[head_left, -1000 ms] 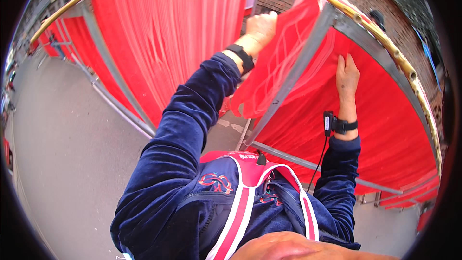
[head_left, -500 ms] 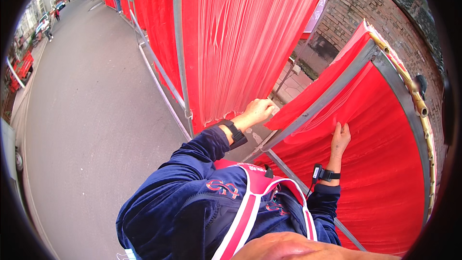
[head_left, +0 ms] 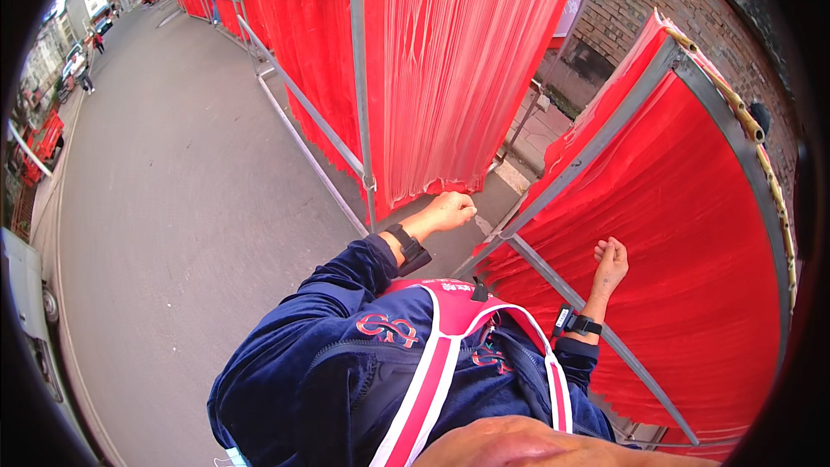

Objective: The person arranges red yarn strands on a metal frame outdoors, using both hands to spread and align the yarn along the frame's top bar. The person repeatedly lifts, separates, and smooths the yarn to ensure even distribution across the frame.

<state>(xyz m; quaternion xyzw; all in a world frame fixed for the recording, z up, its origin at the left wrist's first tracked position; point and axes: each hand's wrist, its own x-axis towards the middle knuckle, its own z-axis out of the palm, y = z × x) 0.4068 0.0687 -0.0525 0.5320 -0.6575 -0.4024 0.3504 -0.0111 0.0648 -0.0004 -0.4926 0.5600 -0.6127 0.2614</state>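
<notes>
My left hand is closed, its fingers curled, close to the lower edge of a hanging red bundle streaked with many pale vertical lines. What it holds, if anything, is hidden. My right hand has its fingertips pressed together in front of a second red hanging with thin, wavy folds. I cannot make out anything between those fingers. Bamboo poles run along the top of the right-hand hanging, over a grey metal frame.
More red hangings line the roadside on metal racks, with a low rail beside the grey road. A brick wall stands behind. A diagonal bar crosses the right rack. A person and vehicles are far left.
My right hand has drawn away from the red sheet and its fingers have closed up. The left hand has shifted slightly left and down. The view has turned a little.
</notes>
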